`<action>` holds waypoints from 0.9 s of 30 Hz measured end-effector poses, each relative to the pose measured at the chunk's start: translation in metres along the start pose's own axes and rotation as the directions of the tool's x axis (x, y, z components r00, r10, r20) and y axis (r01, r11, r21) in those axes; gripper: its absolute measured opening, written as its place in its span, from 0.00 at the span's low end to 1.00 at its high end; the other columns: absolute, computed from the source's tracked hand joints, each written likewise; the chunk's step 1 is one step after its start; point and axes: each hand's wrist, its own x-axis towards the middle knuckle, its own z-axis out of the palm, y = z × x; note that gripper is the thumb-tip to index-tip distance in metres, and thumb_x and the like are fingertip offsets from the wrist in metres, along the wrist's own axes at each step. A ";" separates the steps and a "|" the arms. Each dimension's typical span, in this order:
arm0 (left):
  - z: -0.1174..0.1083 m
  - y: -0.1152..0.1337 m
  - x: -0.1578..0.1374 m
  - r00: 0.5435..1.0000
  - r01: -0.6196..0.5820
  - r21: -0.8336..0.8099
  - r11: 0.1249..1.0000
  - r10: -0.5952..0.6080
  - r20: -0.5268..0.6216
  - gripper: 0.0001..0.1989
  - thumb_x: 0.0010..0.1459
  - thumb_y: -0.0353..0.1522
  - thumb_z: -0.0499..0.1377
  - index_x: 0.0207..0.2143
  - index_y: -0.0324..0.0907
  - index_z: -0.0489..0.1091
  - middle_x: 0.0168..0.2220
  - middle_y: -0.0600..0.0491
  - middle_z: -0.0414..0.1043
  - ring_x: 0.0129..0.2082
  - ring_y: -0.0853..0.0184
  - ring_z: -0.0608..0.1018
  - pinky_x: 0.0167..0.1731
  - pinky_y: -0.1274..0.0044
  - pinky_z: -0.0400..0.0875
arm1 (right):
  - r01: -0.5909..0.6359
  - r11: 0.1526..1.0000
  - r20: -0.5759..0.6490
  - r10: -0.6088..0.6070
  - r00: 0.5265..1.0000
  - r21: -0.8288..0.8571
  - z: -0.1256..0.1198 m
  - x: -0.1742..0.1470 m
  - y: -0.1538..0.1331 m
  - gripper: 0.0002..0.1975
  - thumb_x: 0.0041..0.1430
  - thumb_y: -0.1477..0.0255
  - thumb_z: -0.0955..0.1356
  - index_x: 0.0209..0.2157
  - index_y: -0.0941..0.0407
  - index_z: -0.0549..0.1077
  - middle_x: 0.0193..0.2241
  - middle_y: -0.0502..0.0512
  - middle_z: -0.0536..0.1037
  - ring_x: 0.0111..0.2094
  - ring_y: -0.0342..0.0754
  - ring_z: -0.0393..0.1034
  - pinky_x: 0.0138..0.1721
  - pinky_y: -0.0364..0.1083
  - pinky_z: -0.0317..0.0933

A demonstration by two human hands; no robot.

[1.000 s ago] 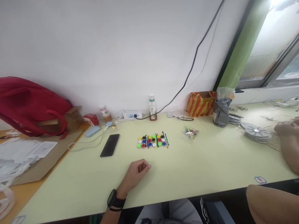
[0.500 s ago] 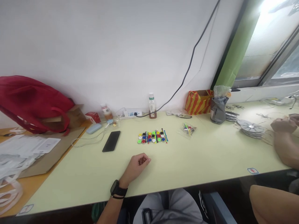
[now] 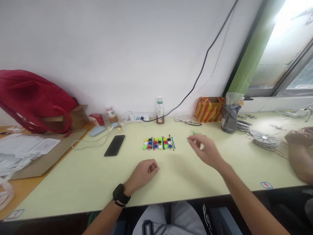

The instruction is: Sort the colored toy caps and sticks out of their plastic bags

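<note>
My left hand [image 3: 144, 173] rests on the table in front of the colourful pieces, loosely curled, with nothing visible in its hollow. Above the table on the right is my right hand [image 3: 204, 148], its fingertips drawn together towards the thumb. Whether anything small is between those tips cannot be made out. Left of it, round coloured discs [image 3: 149, 147] lie in blocks of neat rows. Thin coloured sticks [image 3: 173, 143] lie upright beside the blocks. Behind my right hand, a clear bag with coloured bits [image 3: 194, 132] is mostly hidden.
A black phone [image 3: 114, 146] lies to the left. Along the wall stand a bottle [image 3: 160, 112], a power strip [image 3: 137, 117], a striped bag [image 3: 209, 109] and a grey bag [image 3: 229, 117]. Stacked discs [image 3: 265, 140] sit near another person's hands [image 3: 299, 137] at the right.
My right hand has come into view from the lower right, reaching over the table and covering most of the clear bag. My left hand stays on the table. The view has shifted slightly.
</note>
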 end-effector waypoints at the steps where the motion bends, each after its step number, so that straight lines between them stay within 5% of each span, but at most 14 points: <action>1: 0.000 0.002 0.006 1.000 -0.021 0.044 0.999 0.020 0.013 0.08 0.63 0.37 0.59 0.37 0.43 0.75 0.28 0.55 0.72 0.29 0.64 0.71 0.31 0.75 0.62 | -0.021 0.999 0.066 0.022 0.998 -0.024 0.012 0.002 0.007 0.11 0.68 0.65 0.66 0.45 0.53 0.77 0.39 0.57 0.80 0.31 0.47 0.72 0.36 0.48 0.68; 4: 0.004 0.005 0.028 0.997 -0.081 0.169 0.982 0.079 0.020 0.15 0.63 0.37 0.58 0.51 0.45 0.73 0.28 0.55 0.71 0.30 0.62 0.73 0.33 0.73 0.64 | -0.107 0.987 0.251 0.135 0.958 -0.122 0.051 0.012 0.032 0.13 0.67 0.68 0.63 0.47 0.54 0.77 0.35 0.55 0.80 0.28 0.47 0.70 0.33 0.47 0.64; 9: 0.024 0.007 0.066 0.978 -0.204 0.423 0.883 0.207 0.041 0.24 0.68 0.36 0.53 0.64 0.45 0.64 0.44 0.46 0.77 0.42 0.55 0.78 0.41 0.70 0.68 | -0.131 0.952 0.211 0.194 0.958 -0.278 0.089 0.026 0.057 0.17 0.66 0.72 0.63 0.52 0.51 0.76 0.39 0.55 0.80 0.39 0.51 0.73 0.37 0.46 0.60; 14: 0.036 0.003 0.083 0.972 -0.223 0.531 0.817 0.230 0.053 0.24 0.69 0.37 0.52 0.65 0.43 0.62 0.43 0.44 0.78 0.41 0.53 0.79 0.39 0.68 0.69 | -0.098 0.948 0.205 0.165 0.965 -0.303 0.093 0.027 0.063 0.15 0.67 0.73 0.63 0.48 0.49 0.78 0.40 0.55 0.80 0.41 0.52 0.72 0.36 0.45 0.56; 18: 0.036 -0.005 0.081 0.964 -0.248 0.469 0.848 0.265 0.030 0.19 0.70 0.37 0.52 0.60 0.44 0.69 0.46 0.45 0.78 0.45 0.55 0.79 0.41 0.69 0.70 | -0.075 0.955 0.214 0.140 0.967 -0.286 0.088 0.027 0.069 0.11 0.65 0.73 0.64 0.43 0.52 0.77 0.36 0.53 0.79 0.37 0.50 0.71 0.35 0.45 0.56; 21: 0.036 -0.008 0.079 0.961 -0.251 0.449 0.858 0.275 0.013 0.22 0.70 0.37 0.52 0.64 0.45 0.64 0.49 0.46 0.77 0.46 0.56 0.79 0.43 0.69 0.70 | -0.067 0.964 0.237 0.130 0.963 -0.257 0.084 0.028 0.073 0.08 0.64 0.74 0.63 0.38 0.53 0.75 0.35 0.53 0.77 0.35 0.48 0.70 0.35 0.45 0.58; 27: 0.034 -0.002 0.079 0.969 -0.234 0.472 0.850 0.245 0.040 0.21 0.69 0.36 0.53 0.63 0.44 0.66 0.48 0.45 0.77 0.46 0.55 0.79 0.42 0.69 0.70 | -0.041 0.986 0.151 0.066 0.986 -0.162 0.080 0.027 0.070 0.04 0.64 0.73 0.62 0.36 0.53 0.69 0.40 0.57 0.75 0.42 0.51 0.69 0.42 0.48 0.62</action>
